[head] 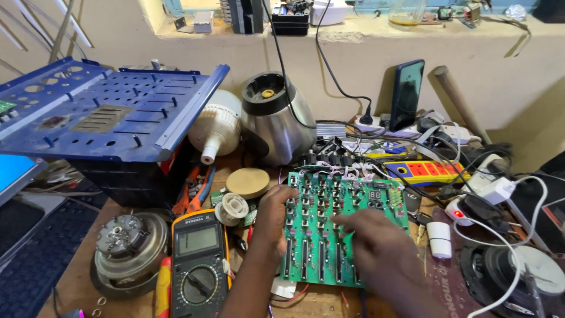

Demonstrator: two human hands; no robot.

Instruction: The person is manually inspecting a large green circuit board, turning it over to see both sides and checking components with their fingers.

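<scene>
At the centre of the worktop (70,277), the fingers (344,221) of the right hand (376,238) are pressing down on the middle rows of a green circuit board (329,229), spread flat and grasping nothing. The left hand (273,215) is gripping the board's left edge, its fingers curled over the edge at about nine o'clock from the right hand. The board is lying flat on the worktop, tilted slightly, with rows of small knobs and sliders across it.

Just at nine o'clock from the left hand, a yellow multimeter (199,262) is lying face up, with a white spool (232,207) and a round tan disc (248,181) at about eleven o'clock. Farther at nine o'clock, a metal motor part (126,244) is sitting near the worktop's edge. At twelve o'clock from the board, a steel blender base (276,121) is leaning beside a white bulb (216,128), and a blue perforated chassis (100,109) is filling the ten o'clock corner. At two o'clock, a yellow power strip (426,172) is lying among tangled cables, with a dark phone (407,94) propped against the wall.
</scene>
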